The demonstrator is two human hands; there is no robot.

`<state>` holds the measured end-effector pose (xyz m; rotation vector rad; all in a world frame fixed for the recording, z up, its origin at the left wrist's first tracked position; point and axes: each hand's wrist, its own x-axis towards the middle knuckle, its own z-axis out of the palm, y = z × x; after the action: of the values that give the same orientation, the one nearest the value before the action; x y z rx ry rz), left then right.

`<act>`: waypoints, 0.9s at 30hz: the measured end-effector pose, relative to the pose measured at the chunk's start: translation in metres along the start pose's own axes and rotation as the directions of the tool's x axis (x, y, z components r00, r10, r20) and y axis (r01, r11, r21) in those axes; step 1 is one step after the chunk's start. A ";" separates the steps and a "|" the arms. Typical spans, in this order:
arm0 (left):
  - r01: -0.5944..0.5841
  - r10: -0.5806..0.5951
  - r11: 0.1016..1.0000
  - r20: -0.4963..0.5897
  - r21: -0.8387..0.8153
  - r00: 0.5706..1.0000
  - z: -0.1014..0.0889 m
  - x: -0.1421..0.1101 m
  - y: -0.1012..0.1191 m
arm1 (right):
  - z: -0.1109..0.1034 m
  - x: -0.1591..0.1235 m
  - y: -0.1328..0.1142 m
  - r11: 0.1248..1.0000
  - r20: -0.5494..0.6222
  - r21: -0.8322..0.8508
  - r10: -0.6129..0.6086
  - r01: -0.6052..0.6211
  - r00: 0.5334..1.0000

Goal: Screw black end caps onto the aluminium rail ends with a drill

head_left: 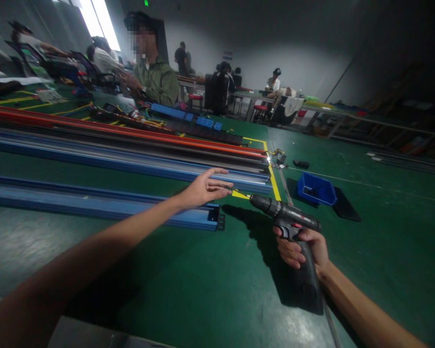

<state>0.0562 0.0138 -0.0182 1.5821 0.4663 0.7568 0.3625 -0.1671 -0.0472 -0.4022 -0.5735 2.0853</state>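
Note:
My right hand (300, 246) is wrapped round the grip of a black cordless drill (286, 212), its index finger at the trigger. From the chuck a thin bit (242, 194) points left at my left hand (207, 187). The fingers of that hand are stretched out and apart, close to the bit's tip; whether they touch it I cannot tell. Below my left hand lies a blue metal channel (123, 203) with a black end piece (221, 222). My left forearm crosses over this channel.
Longer blue rails (130, 162) and an orange-red strip (137, 133) lie side by side behind. A blue bin (317, 189) stands on the green tabletop (188, 275) at the right, beside a dark flat piece (347, 205). A person in a green jacket (155, 79) is across the table.

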 end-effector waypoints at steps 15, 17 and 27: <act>-0.242 -0.095 0.548 0.347 0.801 0.933 -0.002 -0.026 0.008 | -0.004 0.000 -0.005 1.000 0.000 0.004 -0.003 0.003 1.000; -0.252 -0.097 0.515 0.348 0.819 0.932 -0.001 -0.025 0.007 | -0.003 -0.001 -0.004 1.000 0.003 0.005 0.003 -0.003 1.000; -0.291 -0.042 0.466 0.350 0.835 0.936 0.000 -0.019 0.005 | -0.001 -0.005 -0.004 0.999 -0.021 -0.014 0.043 -0.043 0.999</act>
<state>0.0428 -0.0002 -0.0174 2.7222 0.5295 0.3012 0.3682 -0.1690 -0.0451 -0.4471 -0.5731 2.1167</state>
